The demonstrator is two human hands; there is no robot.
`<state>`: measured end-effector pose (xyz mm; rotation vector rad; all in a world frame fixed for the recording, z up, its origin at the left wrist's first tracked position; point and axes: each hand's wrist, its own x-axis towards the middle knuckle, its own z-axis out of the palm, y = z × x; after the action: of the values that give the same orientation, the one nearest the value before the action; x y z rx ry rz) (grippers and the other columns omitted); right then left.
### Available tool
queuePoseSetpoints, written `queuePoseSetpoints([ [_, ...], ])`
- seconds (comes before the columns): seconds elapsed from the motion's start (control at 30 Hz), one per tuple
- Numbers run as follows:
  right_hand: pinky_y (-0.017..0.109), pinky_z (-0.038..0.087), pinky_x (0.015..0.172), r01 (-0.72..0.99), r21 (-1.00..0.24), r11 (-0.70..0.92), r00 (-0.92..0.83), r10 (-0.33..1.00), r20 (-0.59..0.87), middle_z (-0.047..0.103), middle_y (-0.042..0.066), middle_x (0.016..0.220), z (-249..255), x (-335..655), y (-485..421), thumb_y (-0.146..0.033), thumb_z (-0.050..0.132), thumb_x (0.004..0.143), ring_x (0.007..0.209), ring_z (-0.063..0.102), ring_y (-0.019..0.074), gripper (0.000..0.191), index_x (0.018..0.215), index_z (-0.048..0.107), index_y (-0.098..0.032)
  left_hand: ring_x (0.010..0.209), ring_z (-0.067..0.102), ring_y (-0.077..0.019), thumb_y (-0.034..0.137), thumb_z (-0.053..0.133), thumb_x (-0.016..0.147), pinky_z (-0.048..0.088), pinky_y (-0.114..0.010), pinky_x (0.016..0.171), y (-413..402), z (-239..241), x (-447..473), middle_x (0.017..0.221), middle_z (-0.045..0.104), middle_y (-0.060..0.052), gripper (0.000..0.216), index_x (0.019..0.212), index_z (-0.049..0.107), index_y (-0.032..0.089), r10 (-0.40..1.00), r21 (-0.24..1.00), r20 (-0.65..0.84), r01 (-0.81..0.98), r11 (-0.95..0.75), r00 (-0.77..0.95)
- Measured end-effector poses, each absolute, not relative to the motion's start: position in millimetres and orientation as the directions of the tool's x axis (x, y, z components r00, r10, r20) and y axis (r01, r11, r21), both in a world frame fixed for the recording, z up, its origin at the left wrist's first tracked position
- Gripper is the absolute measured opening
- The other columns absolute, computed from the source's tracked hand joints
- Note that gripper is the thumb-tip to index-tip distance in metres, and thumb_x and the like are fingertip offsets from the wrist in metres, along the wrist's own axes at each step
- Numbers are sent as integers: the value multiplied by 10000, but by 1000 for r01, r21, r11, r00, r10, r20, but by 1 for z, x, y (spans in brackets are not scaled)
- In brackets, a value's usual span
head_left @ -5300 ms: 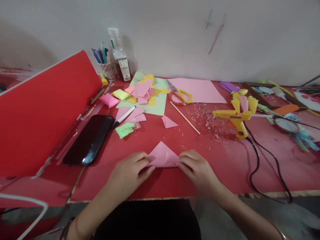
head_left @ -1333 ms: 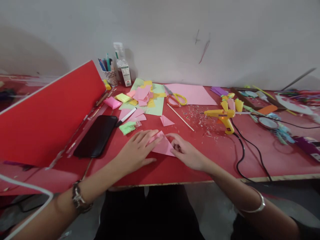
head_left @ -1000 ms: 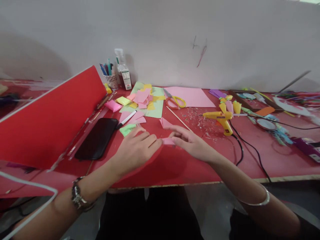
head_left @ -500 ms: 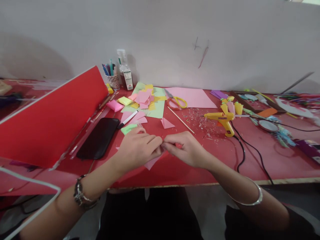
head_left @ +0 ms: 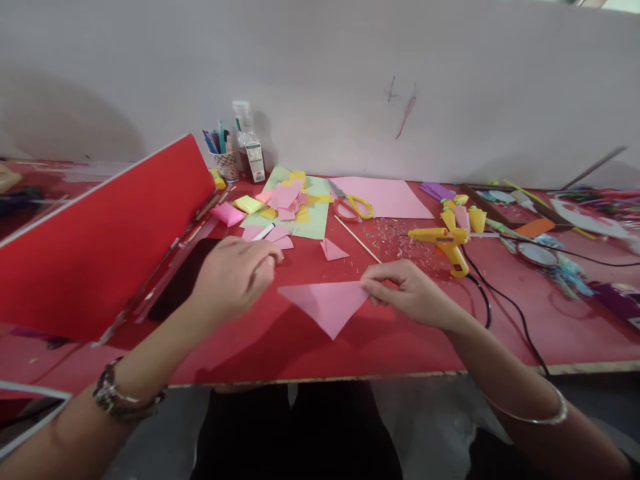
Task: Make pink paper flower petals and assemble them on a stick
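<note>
One pink paper triangle (head_left: 327, 303) above the red tabletop (head_left: 260, 357), tip down; right hand (head_left: 407, 290) pinches its right corner. Left hand (head_left: 233, 273) curled, apart from it – can't tell if holding anything. Likely light, bendy, easily creased – grip lightly at corners.

A bottle (head_left: 253, 157) stands beside a pen cup (head_left: 227, 167), and a purple object (head_left: 616, 303), perhaps a box, lies far right.

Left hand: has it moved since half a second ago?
Yes, the left hand has moved left, now hiding part of the black phone, previously in full view.
</note>
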<state>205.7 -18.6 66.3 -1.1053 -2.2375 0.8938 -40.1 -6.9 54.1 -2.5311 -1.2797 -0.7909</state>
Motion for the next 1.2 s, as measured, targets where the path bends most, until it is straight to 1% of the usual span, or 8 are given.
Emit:
queuePoseSetpoints([
  [0.1,167,323,508,489,-701,518,-618,774,141,465,-45,527,67,199,-17,-252,437,818,500,405,47,271,570,476,-152,715,557,-160,341,325,843,354,-320,717,-17,61,-21,834,648,-29,289,911,549,170,666,123,348,672,-730,660],
  [0.23,186,349,530,539,-608,583,-597,774,212,510,-20,574,67,198,-13,-234,416,829,537,441,66,251,612,510,-153,538,479,-113,281,290,873,340,-301,694,-21,59,-12,574,574,21,351,630,515,164,698,212,121,668,-713,706],
  [0.37,286,378,693,635,-266,725,-606,681,411,581,56,755,62,190,-15,-214,428,815,723,491,140,192,720,580,-147,471,394,-104,245,266,876,327,-265,595,-20,54,-13,486,476,31,368,579,468,161,753,211,107,725,-655,649],
  [0.47,300,368,719,581,-83,810,-675,536,507,576,37,709,55,176,-18,-178,428,792,675,470,129,182,707,587,-154,459,359,-110,239,287,865,259,-250,501,-21,53,-8,464,432,27,358,577,483,160,733,182,109,711,-679,672],
  [0.57,226,349,560,562,-100,821,-647,511,566,492,-12,539,47,167,-17,-117,425,727,536,396,91,184,582,532,-155,464,354,-103,220,297,860,226,-241,478,-23,53,-4,461,409,29,358,558,476,155,714,252,116,675,-694,691],
  [0.7,202,285,470,538,-133,832,-652,511,560,429,-41,503,41,170,-16,-123,428,693,485,328,71,149,572,506,-162,478,384,-87,266,289,872,216,-224,466,-25,51,-6,465,395,34,399,520,435,147,743,411,80,657,-632,665],
  [1.07,203,273,468,632,-50,773,-640,558,529,422,-29,496,35,207,-4,-96,390,688,475,330,79,186,541,477,-171,472,360,-92,307,287,862,217,-228,487,-23,55,-25,476,355,37,379,528,391,162,760,425,-17,693,-582,649],
  [1.2,202,315,490,707,-175,685,-485,650,586,458,-19,522,34,221,1,-93,380,699,489,391,86,167,587,474,-174,477,391,-94,295,284,858,215,-222,481,-22,55,-28,493,415,30,365,544,416,165,774,400,-53,723,-562,631],
])
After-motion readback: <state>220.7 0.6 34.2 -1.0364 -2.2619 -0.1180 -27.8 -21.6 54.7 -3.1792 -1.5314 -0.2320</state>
